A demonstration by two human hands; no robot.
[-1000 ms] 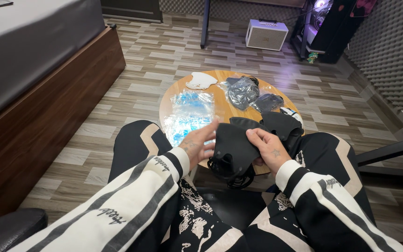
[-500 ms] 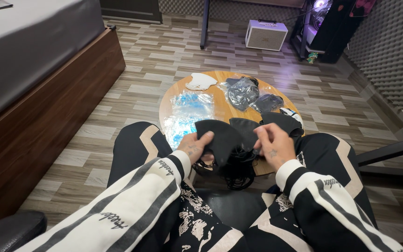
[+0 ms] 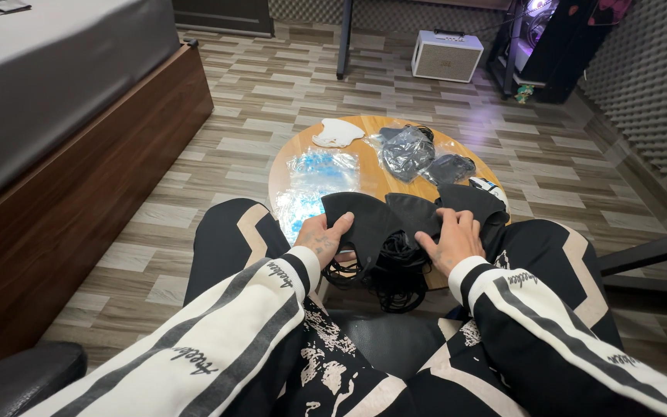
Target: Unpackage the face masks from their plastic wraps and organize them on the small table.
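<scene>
From the head view, the person sits with their knees up close to a small round wooden surface (image 3: 380, 181). Both hands are busy with a black cloth mask (image 3: 376, 220), which is spread out flat between them, just over the near edge of the surface and above the lap.

The left hand (image 3: 319, 239) has its grip closed on the left end of the mask, with the thumb on top of the cloth. The right hand (image 3: 451, 241) has its fingers spread and pressing down on the right part of the mask, so its grip is holding the cloth too.

Under the mask hangs a bunch of black loops (image 3: 395, 274). They look like ear strings from more masks, all mixed up together. I think these could snag. If the hands pull the mask away, the strings may catch and drag the others along.

The mask sits half off the surface. If one hand lets go, it could slide down into the lap or onto the floor.

On the surface lie a clear plastic bag with blue bits (image 3: 314, 181), a white mask (image 3: 337, 133), and two dark masks in clear bags (image 3: 411, 150). The plastic looks slippery. A bump from a knee or a sleeve could push the bags over the edge, since the surface is small and crowded.

A bed (image 3: 55, 100) is to the left, well apart.
</scene>
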